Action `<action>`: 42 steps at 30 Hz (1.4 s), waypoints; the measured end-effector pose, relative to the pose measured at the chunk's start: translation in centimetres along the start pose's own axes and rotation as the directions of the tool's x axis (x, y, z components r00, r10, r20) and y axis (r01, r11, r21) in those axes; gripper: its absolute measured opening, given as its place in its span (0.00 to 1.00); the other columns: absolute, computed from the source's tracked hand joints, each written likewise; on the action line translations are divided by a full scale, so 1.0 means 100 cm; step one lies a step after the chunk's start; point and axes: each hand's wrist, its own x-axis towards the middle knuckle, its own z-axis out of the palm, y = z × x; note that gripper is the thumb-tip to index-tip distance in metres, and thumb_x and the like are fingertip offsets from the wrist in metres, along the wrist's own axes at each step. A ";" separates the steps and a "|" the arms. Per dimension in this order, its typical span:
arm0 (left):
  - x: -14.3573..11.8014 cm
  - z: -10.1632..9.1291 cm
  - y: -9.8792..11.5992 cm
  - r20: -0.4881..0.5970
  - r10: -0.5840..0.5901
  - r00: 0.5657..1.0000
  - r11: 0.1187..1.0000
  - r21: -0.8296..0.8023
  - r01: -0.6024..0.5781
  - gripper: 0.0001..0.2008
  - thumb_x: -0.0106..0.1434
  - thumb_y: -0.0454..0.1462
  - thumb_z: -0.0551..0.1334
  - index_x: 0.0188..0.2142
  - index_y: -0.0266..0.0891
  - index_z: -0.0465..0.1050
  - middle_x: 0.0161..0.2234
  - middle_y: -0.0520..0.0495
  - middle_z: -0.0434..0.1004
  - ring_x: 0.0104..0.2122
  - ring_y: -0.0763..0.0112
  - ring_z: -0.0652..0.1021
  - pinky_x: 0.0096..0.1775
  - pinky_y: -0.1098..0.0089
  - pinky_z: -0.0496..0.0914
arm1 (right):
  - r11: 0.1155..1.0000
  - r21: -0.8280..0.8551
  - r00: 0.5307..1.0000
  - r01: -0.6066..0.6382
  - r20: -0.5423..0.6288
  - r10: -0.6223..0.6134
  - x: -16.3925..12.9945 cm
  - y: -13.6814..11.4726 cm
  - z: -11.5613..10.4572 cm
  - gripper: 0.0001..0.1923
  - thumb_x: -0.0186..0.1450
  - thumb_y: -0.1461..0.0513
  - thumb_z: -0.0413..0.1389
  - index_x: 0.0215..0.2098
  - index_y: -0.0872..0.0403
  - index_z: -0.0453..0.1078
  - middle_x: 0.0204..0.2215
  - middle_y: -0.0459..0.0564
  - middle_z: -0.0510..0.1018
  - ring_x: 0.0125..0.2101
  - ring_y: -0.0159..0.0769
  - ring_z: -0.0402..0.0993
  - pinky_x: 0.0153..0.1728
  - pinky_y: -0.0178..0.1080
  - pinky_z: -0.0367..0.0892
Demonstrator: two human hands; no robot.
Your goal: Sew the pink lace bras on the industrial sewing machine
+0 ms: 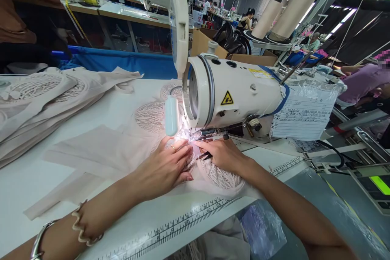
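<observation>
My left hand (167,166) lies with its fingers stretched out on a pale pink lace bra piece (149,118), close to the sewing machine's needle area. From the right, my right hand (225,154) reaches under the machine head, its index finger extended onto the lit fabric. Dark pointed blades of thread snips (207,155) stick out from beneath its curled fingers. The white sewing machine (237,89) stands over both fingertips, and its lamp (171,115) lights the lace. Exactly where the needle meets the cloth is hidden by glare and fingers.
A stack of similar lace pieces (61,93) lies on the left of the white table. A printed ruler (183,223) runs along the front edge. A handwritten sheet (301,109) hangs at the machine's right, below thread cones (268,18). Other people work farther back.
</observation>
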 end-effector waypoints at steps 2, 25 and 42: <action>-0.001 0.000 -0.001 0.004 -0.009 1.000 1.000 -0.008 0.009 0.28 0.74 0.53 0.45 0.53 0.35 0.72 0.52 0.36 0.77 0.57 0.48 0.70 0.58 0.46 0.53 | 0.999 0.013 0.999 0.039 -0.016 -0.039 0.001 0.002 0.000 0.29 0.63 0.71 0.52 0.60 0.46 0.69 0.39 0.47 0.84 0.37 0.36 0.78 0.35 0.33 0.64; 0.006 -0.002 0.002 0.026 -0.028 0.999 0.999 0.024 0.027 0.24 0.76 0.46 0.44 0.49 0.34 0.73 0.45 0.37 0.77 0.46 0.52 0.75 0.52 0.47 0.57 | 0.999 -0.017 0.999 0.030 0.012 -0.030 -0.026 0.009 -0.001 0.23 0.63 0.71 0.51 0.55 0.52 0.69 0.27 0.46 0.80 0.25 0.35 0.69 0.26 0.35 0.49; 0.005 -0.001 -0.001 -0.024 -0.071 0.997 0.997 0.040 0.072 0.21 0.76 0.45 0.46 0.54 0.37 0.70 0.52 0.36 0.77 0.51 0.49 0.75 0.56 0.43 0.53 | 0.998 -0.057 0.999 0.024 0.038 -0.022 0.000 0.008 -0.002 0.29 0.67 0.70 0.47 0.63 0.44 0.65 0.35 0.46 0.82 0.30 0.35 0.72 0.27 0.36 0.51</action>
